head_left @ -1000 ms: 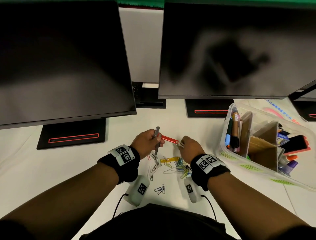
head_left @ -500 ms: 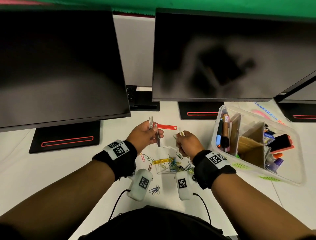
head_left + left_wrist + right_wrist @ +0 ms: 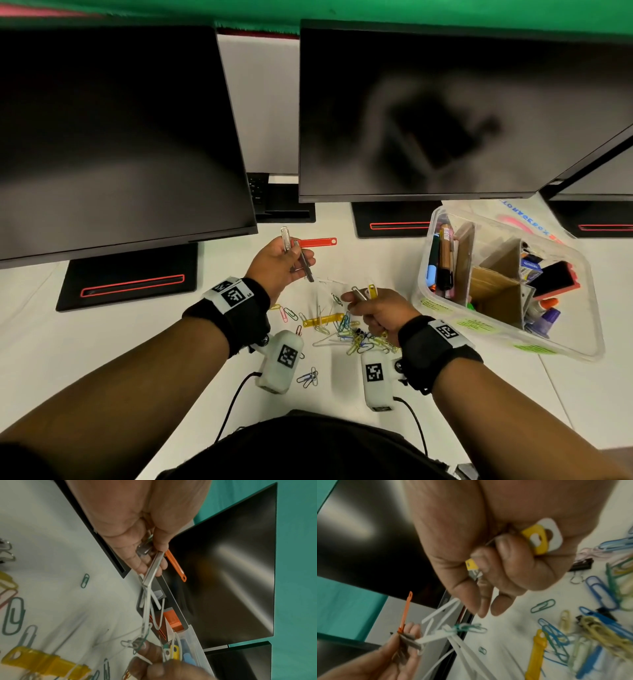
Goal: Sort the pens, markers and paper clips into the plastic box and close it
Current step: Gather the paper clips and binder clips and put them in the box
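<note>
My left hand (image 3: pixel 296 258) is raised over the desk and pinches a red plastic fastener strip (image 3: pixel 317 242) together with grey metal strips (image 3: pixel 306 265). My right hand (image 3: pixel 371 306), lower and to the right, grips a yellow fastener piece (image 3: pixel 536 539) and a white tab (image 3: pixel 554 534). Tangled white plastic strips (image 3: pixel 150 608) with a green paper clip (image 3: pixel 467 627) hang between the two hands. Beneath them lies a heap of coloured paper clips (image 3: pixel 356 339) and a yellow fastener (image 3: pixel 323 320). The open clear plastic box (image 3: pixel 479 329) stands at the right with markers (image 3: pixel 442 263) in it.
Two dark monitors (image 3: pixel 120 137) (image 3: pixel 445 113) stand close behind, their black bases (image 3: pixel 126 281) on the white desk. Cardboard dividers (image 3: pixel 493 287) split the box. A clear piece with pink print (image 3: pixel 524 222) lies behind the box. A few paper clips (image 3: pixel 308 377) lie near me.
The right hand let go of the red strip's end and dropped back to the right. The left hand rose slightly with the strips, and the white strips now stretch between the hands.
</note>
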`<state>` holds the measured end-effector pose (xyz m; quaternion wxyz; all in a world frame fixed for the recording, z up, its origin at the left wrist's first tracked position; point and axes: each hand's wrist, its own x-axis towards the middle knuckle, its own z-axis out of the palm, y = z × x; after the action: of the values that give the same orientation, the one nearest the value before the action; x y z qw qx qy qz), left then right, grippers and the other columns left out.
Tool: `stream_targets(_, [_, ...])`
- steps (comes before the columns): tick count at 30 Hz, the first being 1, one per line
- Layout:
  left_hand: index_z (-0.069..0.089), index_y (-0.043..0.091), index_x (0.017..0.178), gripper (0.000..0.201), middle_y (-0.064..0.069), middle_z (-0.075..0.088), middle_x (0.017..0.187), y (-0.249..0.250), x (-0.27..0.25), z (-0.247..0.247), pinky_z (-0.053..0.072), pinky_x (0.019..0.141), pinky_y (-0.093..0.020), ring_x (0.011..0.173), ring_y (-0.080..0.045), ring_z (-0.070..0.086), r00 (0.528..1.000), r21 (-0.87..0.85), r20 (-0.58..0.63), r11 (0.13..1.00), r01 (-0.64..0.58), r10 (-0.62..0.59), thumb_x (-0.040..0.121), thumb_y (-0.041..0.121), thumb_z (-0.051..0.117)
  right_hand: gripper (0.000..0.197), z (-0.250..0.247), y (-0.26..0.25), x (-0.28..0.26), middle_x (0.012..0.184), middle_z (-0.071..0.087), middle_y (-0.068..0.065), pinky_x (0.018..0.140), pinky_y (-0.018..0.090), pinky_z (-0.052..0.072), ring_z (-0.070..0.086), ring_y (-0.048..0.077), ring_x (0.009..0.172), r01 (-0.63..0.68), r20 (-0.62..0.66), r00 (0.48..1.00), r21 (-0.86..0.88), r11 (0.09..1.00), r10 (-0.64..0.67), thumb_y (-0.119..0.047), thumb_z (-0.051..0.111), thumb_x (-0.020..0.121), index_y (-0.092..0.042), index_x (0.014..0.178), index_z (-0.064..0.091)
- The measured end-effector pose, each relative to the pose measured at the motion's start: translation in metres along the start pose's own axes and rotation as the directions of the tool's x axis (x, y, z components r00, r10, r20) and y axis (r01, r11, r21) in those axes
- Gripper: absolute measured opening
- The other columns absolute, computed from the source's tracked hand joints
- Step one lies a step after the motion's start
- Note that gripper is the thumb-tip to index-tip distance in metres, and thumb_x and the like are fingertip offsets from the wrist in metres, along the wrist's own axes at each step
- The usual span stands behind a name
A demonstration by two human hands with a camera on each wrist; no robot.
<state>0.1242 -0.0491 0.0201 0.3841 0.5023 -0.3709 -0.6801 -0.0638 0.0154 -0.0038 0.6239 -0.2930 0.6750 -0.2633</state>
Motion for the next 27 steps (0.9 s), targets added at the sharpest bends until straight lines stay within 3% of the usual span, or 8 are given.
stream_targets(2, [0.049,0.011,0.098,0.015,-0.007,0.061,0.089,-0.002,0.002,-0.001,0.051,0.085,-0.034,0.086,-0.020,0.062,1.000,-0.034,-0.025,0.999,0.011,-0.012,0.101,0.011,0.035,0.016,0.005,0.003,-0.001,0.063,0.044,0.007,0.039,0.018,0.020,0.025,0.009,0.040,0.026,0.043,0.999,-0.067,0.997,-0.023,-0.001,0.067,0.079,-0.017,0.081,0.067])
stream_targets(4, [0.048,0.008,0.104,0.013,-0.007,0.061,0.089,-0.004,0.002,-0.001,0.051,0.086,-0.034,0.087,-0.020,0.062,0.999,-0.038,-0.030,0.999,0.019,-0.020,0.101,0.011,0.036,0.013,0.009,0.004,0.000,0.048,0.043,-0.001,0.038,0.017,0.021,0.026,0.007,0.034,0.050,0.031,0.998,-0.073,0.996,-0.048,-0.006,0.072,0.078,-0.015,0.073,0.063])
stream_targets(6, [0.050,0.009,0.099,0.014,-0.007,0.062,0.089,-0.007,0.002,0.000,0.052,0.084,-0.033,0.087,-0.020,0.063,0.999,-0.008,-0.024,1.000,0.021,-0.021,0.100,0.011,0.036,0.016,0.013,0.004,0.002,0.041,0.045,-0.006,0.037,0.017,0.025,0.028,0.007,0.030,0.082,-0.011,0.996,-0.053,0.995,-0.083,-0.009,0.071,0.080,-0.012,0.070,0.059])
stream_targets(10, [0.049,0.014,0.089,0.018,-0.006,0.060,0.084,-0.010,0.000,-0.002,0.052,0.082,-0.033,0.083,-0.019,0.061,0.999,0.090,-0.019,0.995,0.032,-0.030,0.100,0.010,0.035,0.011,0.015,0.000,-0.001,0.059,0.065,0.002,0.034,0.014,0.024,0.029,0.008,0.032,0.131,-0.059,0.990,0.069,0.989,-0.127,-0.007,0.064,0.085,-0.005,0.075,0.063])
stream_targets(14, [0.046,0.008,0.101,0.010,-0.006,0.058,0.083,-0.016,-0.001,-0.005,0.051,0.081,-0.036,0.079,-0.019,0.059,0.998,0.190,-0.039,0.980,0.063,-0.057,0.100,0.009,0.036,0.011,0.012,-0.002,-0.004,0.066,0.070,0.006,0.036,0.015,0.023,0.028,0.011,0.037,0.137,-0.093,0.988,0.128,0.982,-0.125,-0.007,0.061,0.087,-0.003,0.078,0.066])
stream_targets(20, [0.046,0.009,0.105,0.010,-0.003,0.059,0.083,-0.018,-0.002,-0.002,0.051,0.082,-0.034,0.078,-0.016,0.060,0.997,0.343,0.011,0.937,0.063,-0.072,0.099,0.009,0.038,0.012,0.014,-0.010,-0.004,0.068,0.065,0.007,0.035,0.017,0.028,0.033,0.007,0.035,0.267,-0.224,0.945,0.114,0.957,-0.237,-0.010,0.058,0.090,-0.006,0.084,0.067])
stream_targets(24, [0.047,0.009,0.108,0.012,-0.004,0.060,0.085,-0.018,-0.003,0.002,0.051,0.075,-0.027,0.078,-0.018,0.060,0.998,0.416,0.024,0.908,0.040,-0.055,0.099,0.010,0.039,0.016,0.014,-0.010,-0.005,0.068,0.065,0.007,0.037,0.014,0.031,0.036,0.007,0.037,0.293,-0.183,0.942,0.036,0.955,-0.282,-0.011,0.057,0.091,-0.003,0.085,0.069])
stream_targets(27, [0.049,0.008,0.112,0.017,-0.005,0.060,0.089,-0.016,-0.004,0.003,0.051,0.083,-0.034,0.083,-0.020,0.059,0.997,0.463,0.043,0.886,0.035,-0.063,0.099,0.015,0.040,0.018,0.012,-0.010,-0.003,0.066,0.063,0.004,0.040,0.009,0.033,0.044,0.001,0.035,0.332,-0.242,0.913,-0.030,0.943,-0.329,-0.013,0.058,0.091,-0.006,0.080,0.070])
